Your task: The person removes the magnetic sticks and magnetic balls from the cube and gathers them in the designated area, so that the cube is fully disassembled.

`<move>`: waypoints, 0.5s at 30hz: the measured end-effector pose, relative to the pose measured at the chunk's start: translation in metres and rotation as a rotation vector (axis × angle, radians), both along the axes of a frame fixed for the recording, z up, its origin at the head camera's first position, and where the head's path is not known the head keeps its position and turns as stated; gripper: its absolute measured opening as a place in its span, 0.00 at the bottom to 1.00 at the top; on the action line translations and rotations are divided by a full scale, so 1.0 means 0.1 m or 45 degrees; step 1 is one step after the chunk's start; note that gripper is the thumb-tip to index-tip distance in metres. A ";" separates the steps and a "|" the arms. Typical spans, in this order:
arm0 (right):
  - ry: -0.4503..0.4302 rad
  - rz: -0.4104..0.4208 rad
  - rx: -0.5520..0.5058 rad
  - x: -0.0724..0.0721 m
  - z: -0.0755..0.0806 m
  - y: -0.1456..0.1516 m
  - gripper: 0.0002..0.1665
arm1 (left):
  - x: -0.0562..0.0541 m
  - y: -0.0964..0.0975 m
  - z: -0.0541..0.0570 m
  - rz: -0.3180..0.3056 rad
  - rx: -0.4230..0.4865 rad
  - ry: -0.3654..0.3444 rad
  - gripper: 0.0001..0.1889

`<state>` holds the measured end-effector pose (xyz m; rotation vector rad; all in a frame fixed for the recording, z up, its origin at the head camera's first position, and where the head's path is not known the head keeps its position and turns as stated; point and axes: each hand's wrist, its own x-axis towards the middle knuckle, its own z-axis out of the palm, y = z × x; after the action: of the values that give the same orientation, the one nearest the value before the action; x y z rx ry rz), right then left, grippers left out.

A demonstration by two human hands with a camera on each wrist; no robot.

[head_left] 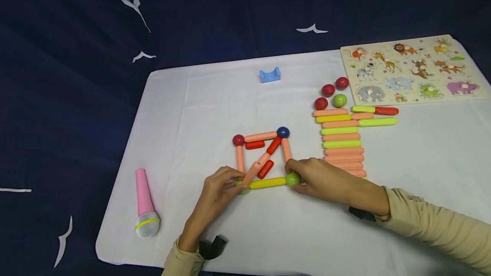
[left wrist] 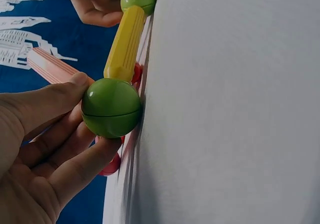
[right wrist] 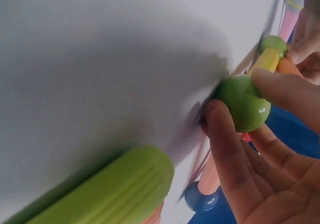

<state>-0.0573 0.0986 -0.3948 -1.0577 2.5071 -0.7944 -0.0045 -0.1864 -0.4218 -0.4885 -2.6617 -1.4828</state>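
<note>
On the white table is a frame of sticks and balls. My left hand point(head_left: 215, 193) pinches the green ball point(left wrist: 111, 107) at its near left corner. My right hand point(head_left: 320, 178) grips another green ball point(head_left: 293, 179) at the near right corner. Between these balls runs a yellow stick point(head_left: 267, 183). A peach stick point(head_left: 253, 173) slants up from the left-hand ball. A red ball point(head_left: 238, 140) and a dark blue ball point(head_left: 283, 132) form the far corners, joined by a peach stick point(head_left: 261, 136). Red pieces point(head_left: 265, 169) show inside the frame.
Right of the frame lies a column of peach, green and yellow sticks point(head_left: 341, 144), with red balls point(head_left: 327, 90) and a green ball point(head_left: 339, 100) above. An animal puzzle board point(head_left: 412, 73) occupies the far right. A blue curved block point(head_left: 270, 75) stands at the back, a pink microphone point(head_left: 144, 195) at left.
</note>
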 end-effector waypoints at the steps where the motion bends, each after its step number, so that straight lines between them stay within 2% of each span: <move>1: -0.007 -0.004 -0.007 0.00 0.00 0.00 0.16 | 0.00 0.00 0.00 -0.001 -0.001 -0.005 0.17; 3: -0.015 -0.010 -0.011 0.00 0.00 0.00 0.17 | 0.01 0.00 0.00 -0.017 -0.003 0.002 0.17; 6: -0.017 -0.012 0.008 0.00 0.01 -0.01 0.18 | -0.01 -0.05 0.02 -0.067 -0.045 0.068 0.17; 9: -0.025 -0.002 0.020 -0.01 0.02 -0.01 0.18 | -0.09 -0.13 0.09 -0.088 -0.101 0.142 0.14; 12: -0.025 0.003 0.031 -0.01 0.02 0.00 0.18 | -0.25 -0.21 0.21 -0.055 -0.153 0.146 0.11; 15: 0.002 -0.003 0.061 0.00 0.03 0.02 0.18 | -0.51 -0.25 0.30 -0.080 -0.191 0.061 0.12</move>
<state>-0.0575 0.1003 -0.3918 -1.0394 2.5160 -0.7303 -0.0552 -0.2109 -0.3914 -0.6145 -2.7566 -1.2745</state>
